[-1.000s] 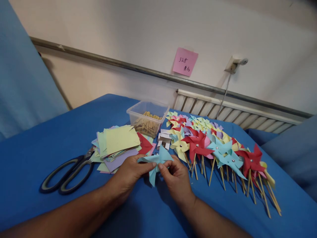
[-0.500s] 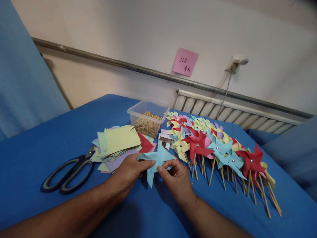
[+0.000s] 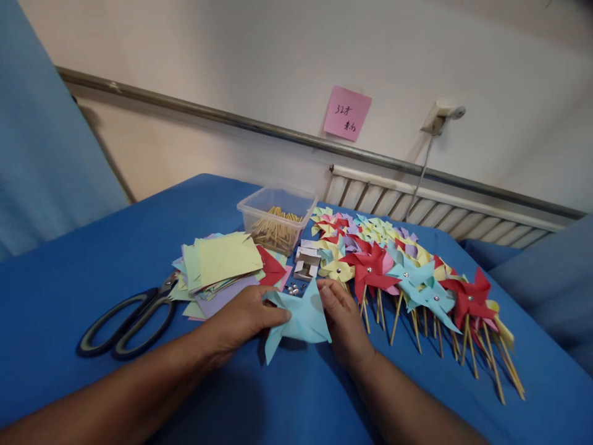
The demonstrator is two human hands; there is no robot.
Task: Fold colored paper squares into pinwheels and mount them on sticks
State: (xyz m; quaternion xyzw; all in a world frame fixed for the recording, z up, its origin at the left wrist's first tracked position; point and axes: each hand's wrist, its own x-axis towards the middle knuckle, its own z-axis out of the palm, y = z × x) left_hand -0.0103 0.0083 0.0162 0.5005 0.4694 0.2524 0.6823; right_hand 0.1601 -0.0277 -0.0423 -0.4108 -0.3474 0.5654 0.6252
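A light blue paper pinwheel piece [image 3: 300, 319] lies partly unfolded on the blue cloth between my hands. My left hand [image 3: 241, 318] pinches its left side with thumb and fingers. My right hand [image 3: 341, 318] rests along its right edge, fingers pointing away from me and touching the paper. Just beyond the paper are small silver pins [image 3: 293, 288] and a little white box [image 3: 306, 262]. A stack of cut coloured paper squares [image 3: 222, 266] lies to the left of my left hand.
Black-handled scissors [image 3: 125, 321] lie at the left. A clear plastic tub of wooden sticks [image 3: 277, 220] stands behind the paper. Several finished pinwheels on sticks [image 3: 407, 278] cover the right. A pink note [image 3: 347, 114] hangs on the wall.
The folded blue pinwheel has opened out flatter and dropped toward the cloth. My right hand let go of its pinch at the centre and moved to the paper's right edge.
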